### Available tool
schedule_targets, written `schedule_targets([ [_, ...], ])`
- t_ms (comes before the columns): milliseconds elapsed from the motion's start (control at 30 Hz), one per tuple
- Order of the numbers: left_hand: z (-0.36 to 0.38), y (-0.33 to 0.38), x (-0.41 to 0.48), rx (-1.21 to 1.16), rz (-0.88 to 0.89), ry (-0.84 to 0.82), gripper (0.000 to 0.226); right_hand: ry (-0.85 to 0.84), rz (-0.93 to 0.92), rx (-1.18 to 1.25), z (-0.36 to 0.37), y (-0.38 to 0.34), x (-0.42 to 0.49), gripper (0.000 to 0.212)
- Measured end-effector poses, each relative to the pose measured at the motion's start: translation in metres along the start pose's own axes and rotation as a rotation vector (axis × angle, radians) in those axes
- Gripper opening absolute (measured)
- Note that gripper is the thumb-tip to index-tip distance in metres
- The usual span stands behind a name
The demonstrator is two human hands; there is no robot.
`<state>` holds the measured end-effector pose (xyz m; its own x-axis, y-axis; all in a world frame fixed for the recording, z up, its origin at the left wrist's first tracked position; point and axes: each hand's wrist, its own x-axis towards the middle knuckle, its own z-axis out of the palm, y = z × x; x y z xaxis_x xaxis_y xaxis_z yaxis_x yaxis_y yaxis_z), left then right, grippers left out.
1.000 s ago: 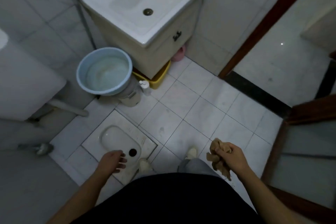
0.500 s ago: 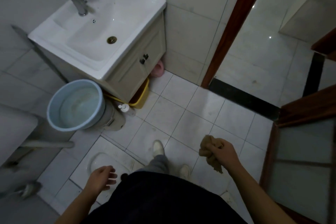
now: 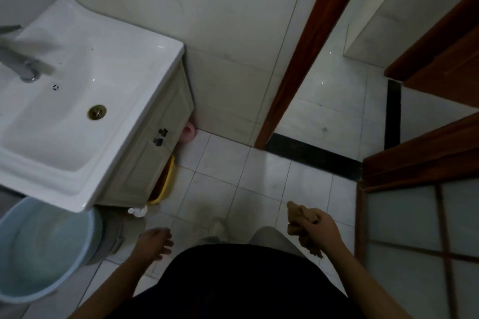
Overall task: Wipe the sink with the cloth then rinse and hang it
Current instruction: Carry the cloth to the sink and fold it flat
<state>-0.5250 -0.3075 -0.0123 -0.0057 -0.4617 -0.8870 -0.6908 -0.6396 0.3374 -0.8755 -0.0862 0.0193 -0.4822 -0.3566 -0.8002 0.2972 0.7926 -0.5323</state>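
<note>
Nearest the camera, a crumpled tan cloth [image 3: 302, 225] is gripped in the right hand [image 3: 322, 228], the fingers clenched round its middle so that one bunched end sticks out above the fist and another hangs below it. The left hand [image 3: 154, 239] is held low on the other side of the body, released and empty, its fingers loosely spread above the tiled floor [image 3: 261, 176]. Between the two hands a dark garment and a pale shoe [image 3: 219, 226] are seen. Further out on the left, a light-blue bucket [image 3: 39, 248] is set on the floor, partly tucked under the front corner of the sink [image 3: 124, 122], and a yellow basin [image 3: 168, 179] is wedged under the cabinet [image 3: 155, 153] that carries it. The white basin looks dry and bare, with a brass drain [image 3: 97, 111] at its middle and a blurred metal tap [image 3: 20, 59] at the far left edge. Beyond, a tiled wall and a reddish door frame [image 3: 305, 52] are visible. The step in hand is judged to be the approach — the cloth is carried but is well apart from the sink, and no wiping has begun. For the next move, the right hand would have to be raised and brought leftward across the body so that the cloth is pressed onto the basin surface — perhaps after being wetted under the tap.
</note>
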Motion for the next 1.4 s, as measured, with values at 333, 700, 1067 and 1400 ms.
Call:
schedule_targets([
  [333, -0.001, 0.154, 0.031, -0.028, 0.187, 0.053, 0.028, -0.057, -0.120, -0.219, 0.000, -0.151, 0.093, 0.040],
  [700, 0.000, 0.074, -0.011, -0.533, -0.254, 0.376, 0.029, -0.527, -0.497, -0.733, 0.134, -0.350, 0.152, 0.015],
  [1067, -0.083, 0.111, 0.006, -0.724, -0.045, 0.423, 0.028, -0.649, -0.629, -0.901, 0.261, -0.415, 0.135, 0.013],
  [1400, -0.198, 0.189, 0.040, -0.747, 0.201, 0.388, 0.029, -0.805, -0.782, -0.845, 0.374, -0.498, 0.047, 0.014],
])
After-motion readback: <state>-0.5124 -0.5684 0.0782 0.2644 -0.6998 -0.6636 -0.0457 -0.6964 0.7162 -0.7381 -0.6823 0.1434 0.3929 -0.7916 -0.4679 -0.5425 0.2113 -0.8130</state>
